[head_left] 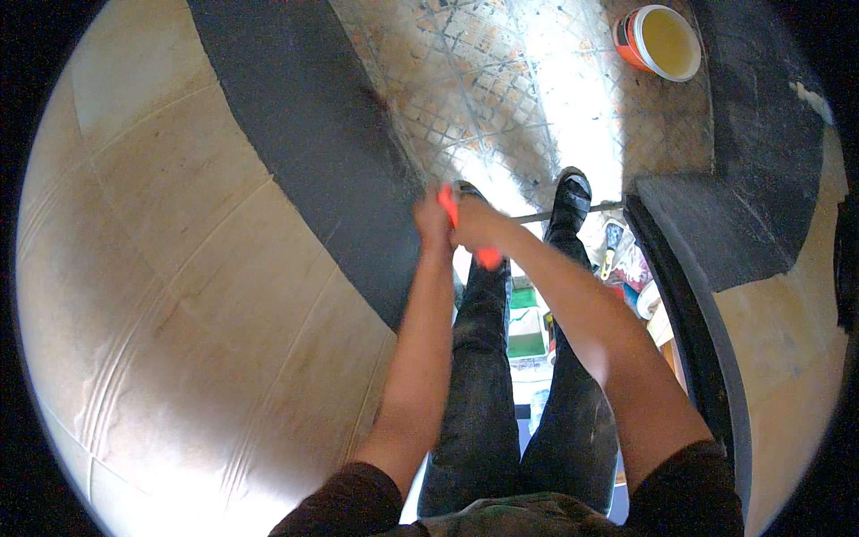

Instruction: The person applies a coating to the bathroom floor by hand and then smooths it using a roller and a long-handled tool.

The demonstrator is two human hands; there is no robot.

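The right hand point(476, 224) is closed around a red tool point(489, 259), one end of which projects below the fist toward the legs. The left hand point(433, 222) is positioned just beside it, at the upper end of the tool; motion blur hides the fingers, so whether this hand grasps the tool or only touches it cannot be told. The tool's working end cannot be made out. The tool is located between the hands, above the feet and near the edge of a dark band point(309, 152), which runs along tan tiles point(179, 233) on the left. Both forearms extend from dark sleeves; below them are dark trousers point(479, 385) and a black shoe point(573, 190). A patterned tile floor point(465, 80) lies ahead. An orange and white bucket point(632, 43) stands at upper right, beside a second dark surface point(761, 116). A brush point(610, 251) with a yellow handle and green-and-white containers point(526, 345) are visible around the legs.
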